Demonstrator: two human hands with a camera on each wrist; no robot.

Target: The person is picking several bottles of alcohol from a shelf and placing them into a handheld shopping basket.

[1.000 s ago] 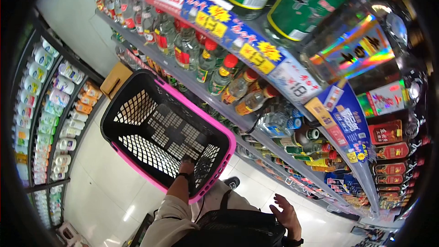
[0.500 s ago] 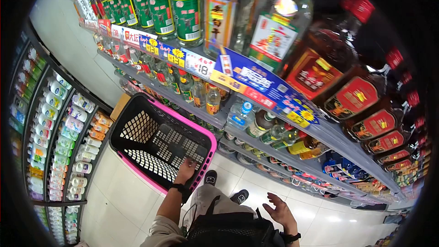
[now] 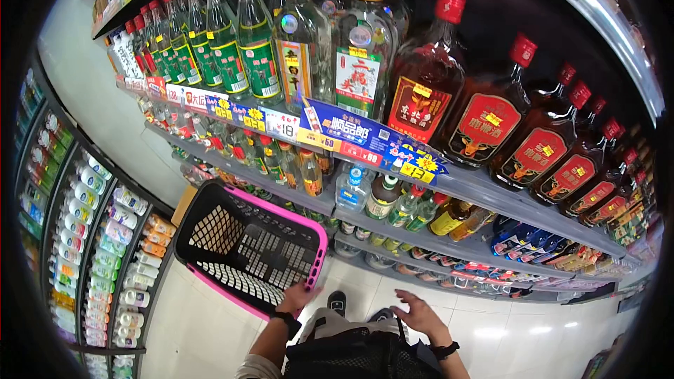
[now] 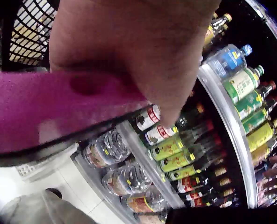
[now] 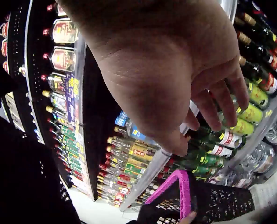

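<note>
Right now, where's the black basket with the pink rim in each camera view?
Head: basket lower left of centre, left hand on its pink rim.
Left wrist: basket rim fills the left half, under the hand; mesh top left.
Right wrist: basket at bottom centre, pink corner and black mesh.
Shared landmark: the bottle shelves beside it.

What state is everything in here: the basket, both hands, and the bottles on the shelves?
basket: open at the top, nothing visible inside.
left hand: grips the basket's rim.
right hand: fingers spread, holding nothing, in the air before the shelves.
bottles: upright in rows, caps on.
</note>
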